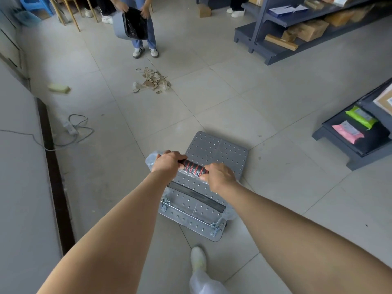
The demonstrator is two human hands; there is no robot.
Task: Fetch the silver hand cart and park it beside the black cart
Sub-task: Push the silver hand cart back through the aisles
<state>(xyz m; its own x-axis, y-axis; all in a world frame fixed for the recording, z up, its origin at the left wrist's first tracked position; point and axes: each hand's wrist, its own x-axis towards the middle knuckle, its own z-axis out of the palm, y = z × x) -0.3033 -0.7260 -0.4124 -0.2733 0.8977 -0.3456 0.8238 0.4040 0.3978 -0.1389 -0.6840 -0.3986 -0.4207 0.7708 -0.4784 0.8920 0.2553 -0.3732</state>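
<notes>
The silver hand cart (214,153) stands on the tiled floor right in front of me, its flat perforated deck pointing away. Its handle (194,167) is black with red stripes and partly wrapped in clear plastic. My left hand (167,163) grips the left end of the handle. My right hand (219,176) grips the right end. No black cart shows anywhere in the head view.
A pile of torn cardboard scraps (153,80) lies ahead, with a person (144,39) holding a grey bin and black bag behind it. Dark shelving (297,28) lines the right, another shelf unit (358,132) nearer. A power strip and cable (71,128) lie left by the wall.
</notes>
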